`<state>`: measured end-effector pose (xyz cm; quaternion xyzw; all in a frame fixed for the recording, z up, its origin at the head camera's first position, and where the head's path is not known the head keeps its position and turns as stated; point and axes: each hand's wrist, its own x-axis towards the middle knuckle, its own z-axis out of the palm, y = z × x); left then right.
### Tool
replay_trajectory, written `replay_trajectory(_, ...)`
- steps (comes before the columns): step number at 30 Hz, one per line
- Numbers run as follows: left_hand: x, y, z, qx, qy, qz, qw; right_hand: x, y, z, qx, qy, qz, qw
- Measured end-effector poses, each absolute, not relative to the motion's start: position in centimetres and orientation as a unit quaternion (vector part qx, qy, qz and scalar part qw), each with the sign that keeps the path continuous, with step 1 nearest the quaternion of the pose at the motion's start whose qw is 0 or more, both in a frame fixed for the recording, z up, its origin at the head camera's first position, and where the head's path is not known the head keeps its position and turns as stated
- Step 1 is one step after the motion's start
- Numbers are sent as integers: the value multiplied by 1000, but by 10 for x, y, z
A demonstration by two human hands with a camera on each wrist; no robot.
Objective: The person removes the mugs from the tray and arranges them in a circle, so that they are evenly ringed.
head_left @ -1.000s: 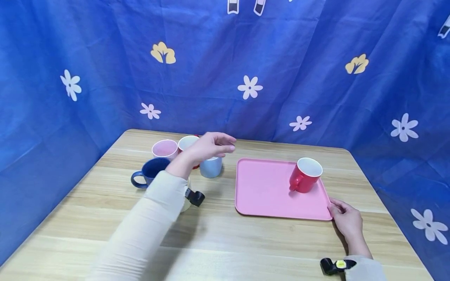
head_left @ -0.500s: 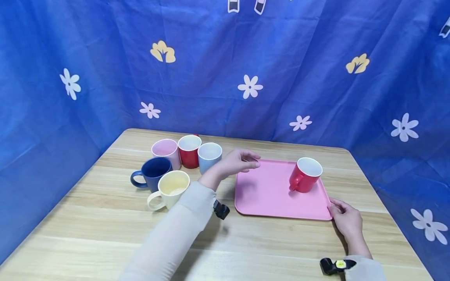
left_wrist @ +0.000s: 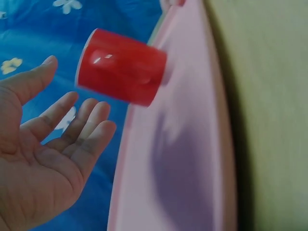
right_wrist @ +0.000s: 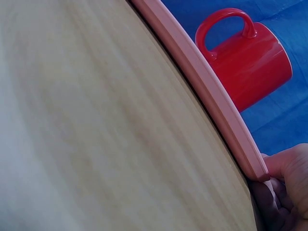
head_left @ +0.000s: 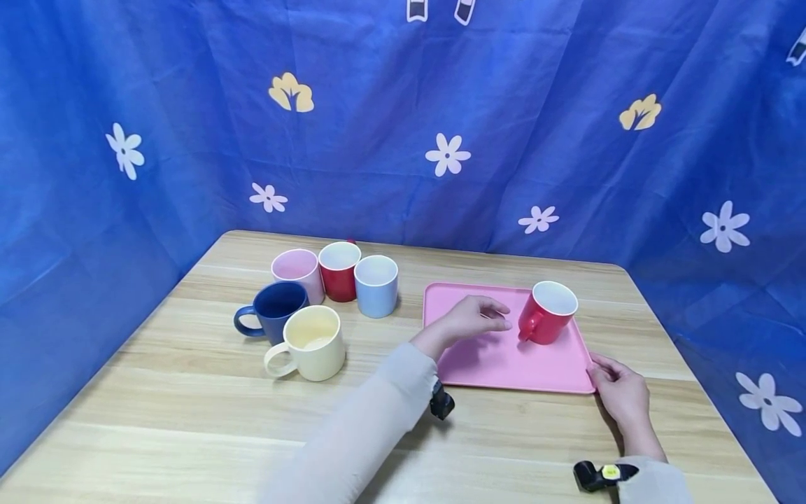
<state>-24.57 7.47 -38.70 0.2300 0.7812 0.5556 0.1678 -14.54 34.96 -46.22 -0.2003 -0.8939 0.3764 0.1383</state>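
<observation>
Red ceramic mug [head_left: 548,313] on flat pink plastic tray [head_left: 478,364], left hand [head_left: 471,318] hovering beside mug, fingers spread loose, empty, right hand [head_left: 620,395] fingertips pinching tray's near corner.

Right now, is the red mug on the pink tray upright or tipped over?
Upright. The red mug stands on its base on the pink tray, white inside facing up, handle toward the open left hand.
</observation>
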Motion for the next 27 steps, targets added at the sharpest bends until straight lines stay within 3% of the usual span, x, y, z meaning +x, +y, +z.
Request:
replay_trajectory(9, -240, 106, -395, 200, 786, 562, 158, -145, 348, -459, -201, -893, 380, 134)
replay_trajectory(19, -230, 137, -405, 154, 798, 576, 87, -146, 349, -462, -198, -890, 388, 136)
replay_trajectory(27, -229, 145, -409, 143, 815, 558, 64, -145, 348, -460, -201, -889, 388, 134)
